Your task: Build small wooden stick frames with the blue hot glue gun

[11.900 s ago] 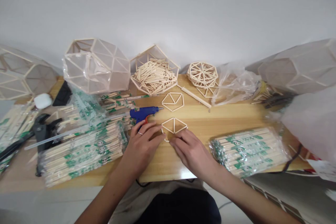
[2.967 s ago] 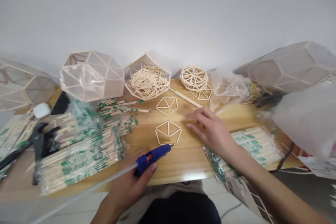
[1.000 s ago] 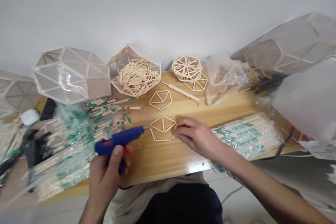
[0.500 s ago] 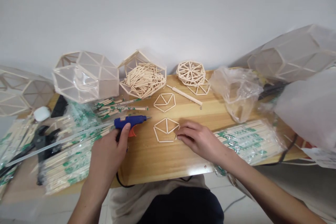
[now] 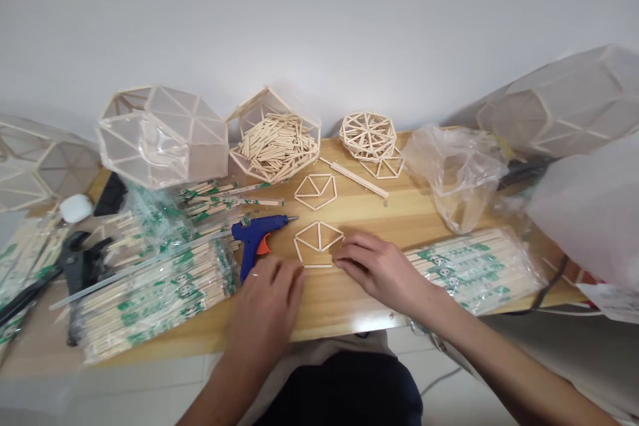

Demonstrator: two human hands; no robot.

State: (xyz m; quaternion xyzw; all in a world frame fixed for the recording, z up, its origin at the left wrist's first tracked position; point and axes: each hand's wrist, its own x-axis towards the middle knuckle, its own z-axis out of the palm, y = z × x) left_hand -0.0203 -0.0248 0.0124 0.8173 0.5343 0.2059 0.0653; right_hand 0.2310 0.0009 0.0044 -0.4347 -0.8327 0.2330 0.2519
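A small half-hexagon frame of thin wooden sticks point(image 5: 318, 243) lies flat on the wooden table point(image 5: 349, 299). My right hand point(image 5: 382, 269) rests at the frame's lower right corner, its fingertips pinched on the frame's edge stick. My left hand point(image 5: 269, 306) lies on the table just below and left of the frame, fingers stretched forward and holding nothing. A blue glue gun point(image 5: 257, 236) lies on the table beside the left hand's fingertips, its nozzle pointing right toward the frame.
A second stick frame point(image 5: 315, 191) lies farther back. Behind it are a faceted basket of cut sticks point(image 5: 276, 140), a stack of frames point(image 5: 368, 135) and a plastic bag point(image 5: 452, 170). Packs of chopsticks point(image 5: 472, 266) point(image 5: 154, 293) flank me. Faceted lantern shells point(image 5: 162, 136) point(image 5: 564, 103) stand at the back.
My left hand has set the glue gun down on the table, let go of it and moved right toward the frame. The right hand stays at the frame's corner.
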